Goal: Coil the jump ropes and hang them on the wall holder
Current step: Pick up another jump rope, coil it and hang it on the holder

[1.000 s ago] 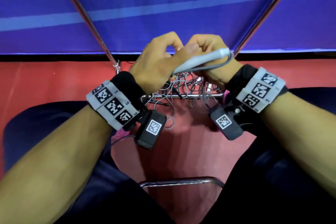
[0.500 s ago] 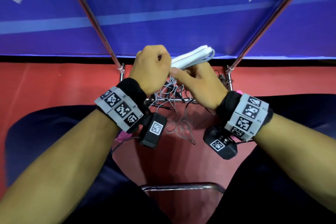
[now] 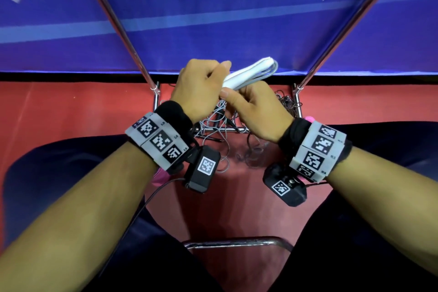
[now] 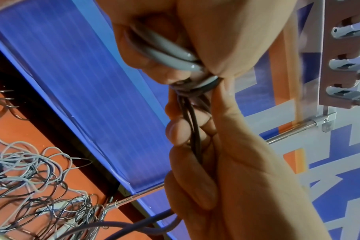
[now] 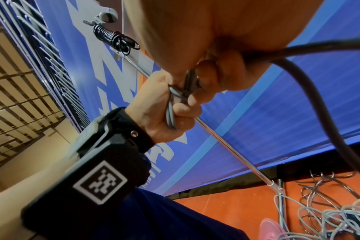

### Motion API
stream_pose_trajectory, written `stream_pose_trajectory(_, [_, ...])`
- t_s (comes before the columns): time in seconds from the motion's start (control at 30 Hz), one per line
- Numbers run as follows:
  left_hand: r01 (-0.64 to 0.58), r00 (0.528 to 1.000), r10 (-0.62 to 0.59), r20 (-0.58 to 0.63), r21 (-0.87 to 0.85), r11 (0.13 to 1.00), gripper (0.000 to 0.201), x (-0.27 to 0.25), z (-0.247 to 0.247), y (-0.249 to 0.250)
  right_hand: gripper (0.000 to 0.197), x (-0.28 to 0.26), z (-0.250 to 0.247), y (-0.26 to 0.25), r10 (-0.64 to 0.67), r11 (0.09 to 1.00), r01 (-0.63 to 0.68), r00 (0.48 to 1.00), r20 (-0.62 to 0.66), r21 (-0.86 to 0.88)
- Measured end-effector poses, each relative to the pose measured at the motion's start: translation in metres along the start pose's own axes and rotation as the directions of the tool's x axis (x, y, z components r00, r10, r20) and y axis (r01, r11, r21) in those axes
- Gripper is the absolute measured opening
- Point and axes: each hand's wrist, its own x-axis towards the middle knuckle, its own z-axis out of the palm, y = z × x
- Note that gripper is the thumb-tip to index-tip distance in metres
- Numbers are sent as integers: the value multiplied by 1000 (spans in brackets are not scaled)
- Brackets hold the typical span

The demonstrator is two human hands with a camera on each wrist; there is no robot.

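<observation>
Both hands were bunched together in front of the blue banner (image 3: 237, 38). The left hand (image 3: 199, 89) was clenched round the white-handled jump rope (image 3: 251, 71) and the right hand (image 3: 257, 114) had thumb and curled fingers clamped on the same bundle, so it was up in the air between the two fists. The other ropes were just a messy tangle (image 3: 220, 125) down below, and the wall holder (image 4: 343, 53) sat higher up with one coiled black rope (image 5: 111, 37) hanging off it.
</observation>
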Motion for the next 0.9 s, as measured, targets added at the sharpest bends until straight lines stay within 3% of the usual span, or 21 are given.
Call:
stream_pose_trajectory(0.1, [-27, 1000, 27, 15, 19, 999, 53, 2, -4, 4, 50, -1, -2, -1, -19, 991, 24, 999, 47, -129])
stream_pose_trajectory(0.27, [31, 998, -20, -55, 220, 975, 55, 8, -10, 5, 29, -5, -4, -12, -13, 855, 132, 972, 234, -501])
stream_pose_trajectory(0.37, [52, 999, -44, -31, 358, 932, 53, 9, -3, 4, 24, -6, -5, -17, -37, 732, 178, 974, 222, -658])
stream_pose_trajectory(0.47, [70, 997, -72, -13, 472, 879, 51, 10, 2, -3, 18, -10, -6, -22, 21, 603, 125, 985, 172, -788])
stream_pose_trajectory(0.57, [84, 993, -118, 25, 552, 830, 48, 13, 2, -16, 17, -13, -12, -26, -40, 544, 170, 983, 177, -822])
stream_pose_trajectory(0.63, [31, 985, -124, 120, 583, 812, 43, 8, 7, -18, 24, -9, -25, -27, -95, 581, 283, 955, 281, -763])
stream_pose_trajectory(0.7, [-53, 968, -97, 231, 566, 823, 39, 1, 13, -12, 23, -2, -43, -27, -85, 737, 287, 938, 336, -613])
stream_pose_trajectory(0.8, [-173, 953, 33, 302, 451, 875, 49, -4, 11, 9, 30, 3, -68, -22, -89, 908, 162, 976, 201, -385])
stream_pose_trajectory(0.9, [-267, 931, 158, 328, 321, 909, 54, -8, 4, 25, 35, 6, -80, -15, -2, 984, 13, 998, 65, -178])
